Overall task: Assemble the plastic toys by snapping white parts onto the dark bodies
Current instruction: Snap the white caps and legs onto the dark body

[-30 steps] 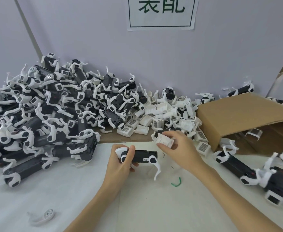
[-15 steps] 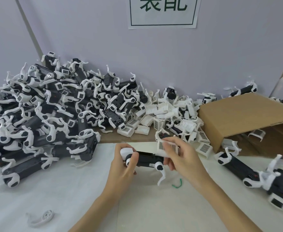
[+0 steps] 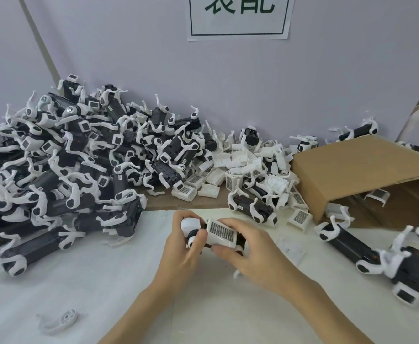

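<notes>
Left hand (image 3: 182, 247) grips the dark toy body (image 3: 241, 240) by its white head end, right hand (image 3: 246, 247) pinches the white grille cover (image 3: 221, 231) onto it, between both hands. Beyond them hangs a sign (image 3: 238, 17) (green characters, cropped, seemingly 装配). Barcode stickers ahead: unreadable.

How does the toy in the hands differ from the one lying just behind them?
The held toy has a white grille cover on its back, gripped by the left hand and right hand. The loose toy shows a bare dark back and lies untouched. Both have dark bodies with white legs.
</notes>
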`<move>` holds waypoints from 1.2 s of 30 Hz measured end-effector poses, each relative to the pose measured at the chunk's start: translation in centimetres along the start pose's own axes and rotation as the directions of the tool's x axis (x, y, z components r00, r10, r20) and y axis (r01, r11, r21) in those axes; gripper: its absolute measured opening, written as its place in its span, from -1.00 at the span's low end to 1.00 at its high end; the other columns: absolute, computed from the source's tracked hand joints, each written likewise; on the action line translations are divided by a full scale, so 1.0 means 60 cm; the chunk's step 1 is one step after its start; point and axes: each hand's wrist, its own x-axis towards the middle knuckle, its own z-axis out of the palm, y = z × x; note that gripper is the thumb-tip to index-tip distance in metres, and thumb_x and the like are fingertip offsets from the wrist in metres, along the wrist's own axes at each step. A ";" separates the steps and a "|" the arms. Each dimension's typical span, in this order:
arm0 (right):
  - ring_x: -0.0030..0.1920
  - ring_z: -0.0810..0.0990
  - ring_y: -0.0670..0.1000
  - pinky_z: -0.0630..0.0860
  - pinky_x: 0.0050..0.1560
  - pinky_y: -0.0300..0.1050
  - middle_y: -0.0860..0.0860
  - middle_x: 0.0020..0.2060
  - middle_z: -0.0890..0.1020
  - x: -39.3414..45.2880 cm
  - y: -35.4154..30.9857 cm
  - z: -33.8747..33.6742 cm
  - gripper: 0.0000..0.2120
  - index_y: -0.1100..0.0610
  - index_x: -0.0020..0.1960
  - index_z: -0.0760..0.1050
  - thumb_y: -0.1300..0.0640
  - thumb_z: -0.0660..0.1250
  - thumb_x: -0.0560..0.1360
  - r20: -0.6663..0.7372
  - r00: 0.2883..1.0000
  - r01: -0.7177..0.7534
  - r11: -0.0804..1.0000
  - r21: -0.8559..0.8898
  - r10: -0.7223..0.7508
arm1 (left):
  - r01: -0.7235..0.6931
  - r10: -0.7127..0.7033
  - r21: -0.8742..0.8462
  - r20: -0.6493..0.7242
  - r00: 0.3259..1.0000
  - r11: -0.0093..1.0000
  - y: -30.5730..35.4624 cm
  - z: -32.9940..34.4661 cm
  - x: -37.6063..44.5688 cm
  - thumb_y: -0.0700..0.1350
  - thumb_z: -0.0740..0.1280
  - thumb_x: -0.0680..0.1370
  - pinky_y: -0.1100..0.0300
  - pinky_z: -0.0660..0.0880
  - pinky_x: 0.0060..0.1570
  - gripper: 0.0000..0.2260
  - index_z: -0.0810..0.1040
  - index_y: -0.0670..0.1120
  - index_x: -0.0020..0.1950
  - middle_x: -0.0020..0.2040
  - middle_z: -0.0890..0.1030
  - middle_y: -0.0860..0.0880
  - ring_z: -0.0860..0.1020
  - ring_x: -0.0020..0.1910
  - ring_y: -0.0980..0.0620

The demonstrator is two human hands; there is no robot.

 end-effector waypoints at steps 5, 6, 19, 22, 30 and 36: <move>0.17 0.55 -0.11 0.52 0.20 0.00 -0.19 0.05 0.62 0.001 0.002 -0.015 -0.72 -0.15 0.25 0.56 -0.10 0.46 0.57 0.041 0.999 0.026 0.994 -0.111 -0.022 | -0.019 0.017 0.031 0.064 0.998 0.999 -0.001 -0.002 -0.004 0.14 0.24 0.53 -0.17 0.51 -0.09 -0.79 0.44 0.21 0.16 -0.11 0.59 -0.07 0.53 -0.12 -0.26; 0.16 0.55 -0.12 0.51 0.20 0.00 -0.19 0.04 0.62 0.001 0.002 -0.019 -0.73 -0.15 0.24 0.56 -0.11 0.46 0.57 0.051 0.999 0.023 0.992 -0.122 -0.017 | -0.029 0.026 0.039 0.073 0.997 0.999 -0.001 -0.002 -0.005 0.13 0.24 0.53 -0.11 0.51 -0.09 -0.79 0.43 0.21 0.16 -0.10 0.59 -0.04 0.54 -0.12 -0.21; -0.10 0.68 -0.07 0.60 0.01 -0.01 -0.09 -0.11 0.71 -0.007 0.002 -0.037 -0.81 -0.11 0.17 0.57 -0.15 0.39 0.61 0.138 0.989 -0.037 0.993 -0.110 0.052 | -0.056 0.038 0.136 0.129 0.991 0.989 -0.001 -0.009 -0.004 0.15 0.23 0.55 0.32 0.40 -0.24 -0.78 0.43 0.18 0.18 -0.18 0.58 0.09 0.47 -0.28 0.12; -0.17 0.67 -0.03 0.61 -0.08 0.00 -0.04 -0.14 0.70 -0.008 -0.003 -0.032 -0.79 -0.15 0.15 0.56 -0.19 0.41 0.57 0.136 0.988 -0.050 0.991 -0.123 0.067 | -0.049 0.027 0.181 0.123 0.992 0.982 0.001 -0.010 -0.005 0.20 0.24 0.55 0.30 0.42 -0.22 -0.78 0.42 0.21 0.17 -0.11 0.57 0.09 0.50 -0.23 0.11; 0.21 0.50 -0.13 0.50 0.21 -0.10 -0.15 0.08 0.59 -0.009 -0.015 -0.005 -0.55 -0.15 0.37 0.52 -0.19 0.48 0.52 -0.076 0.996 0.020 0.955 -0.295 -0.045 | 0.077 -0.088 0.129 0.080 0.993 0.989 0.039 -0.016 0.001 0.36 0.34 0.57 0.29 0.49 -0.13 -0.67 0.62 0.14 0.08 -0.13 0.69 0.13 0.59 -0.18 0.15; 0.19 0.47 0.00 0.45 0.26 -0.07 -0.08 0.11 0.56 -0.010 -0.015 0.000 -0.46 -0.03 0.45 0.50 -0.17 0.47 0.53 -0.083 0.980 0.108 0.831 -0.546 -0.183 | 0.180 -0.170 -0.096 0.108 0.980 0.979 0.047 -0.008 -0.003 0.02 0.46 0.61 0.21 0.60 0.05 -0.75 0.60 0.13 0.29 0.08 0.72 0.00 0.68 0.07 0.02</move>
